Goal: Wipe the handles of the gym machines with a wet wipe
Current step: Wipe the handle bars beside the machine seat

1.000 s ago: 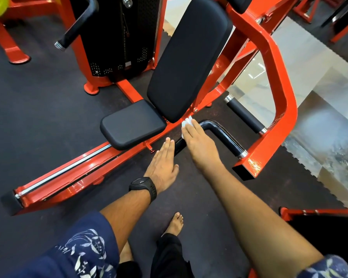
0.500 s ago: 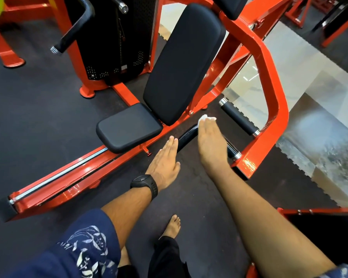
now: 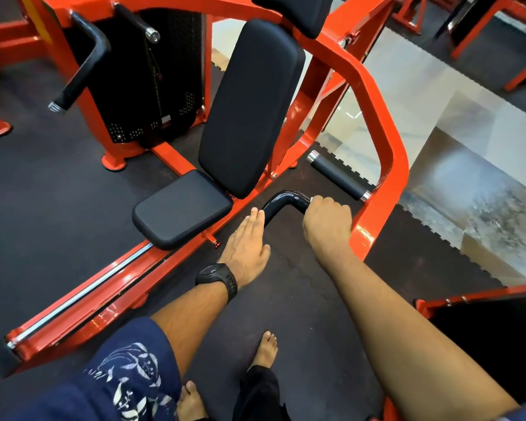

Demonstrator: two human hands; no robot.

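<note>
Wiping bent handle [image 3: 281,200].
Right hand [image 3: 327,220] curled round it, wipe hidden; left hand [image 3: 246,241] flat beside it. I'd twist while sliding.

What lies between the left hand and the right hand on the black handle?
Only the bare, glossy bend of the black handle, seen in the head view, between the left hand and right hand.

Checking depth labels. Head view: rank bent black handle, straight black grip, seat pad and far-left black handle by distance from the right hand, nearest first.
1. bent black handle: gripped by the right hand.
2. straight black grip: just beyond that hand, slightly right.
3. seat pad: off to its left.
4. far-left black handle: top left of the view, clearly farthest.
</note>
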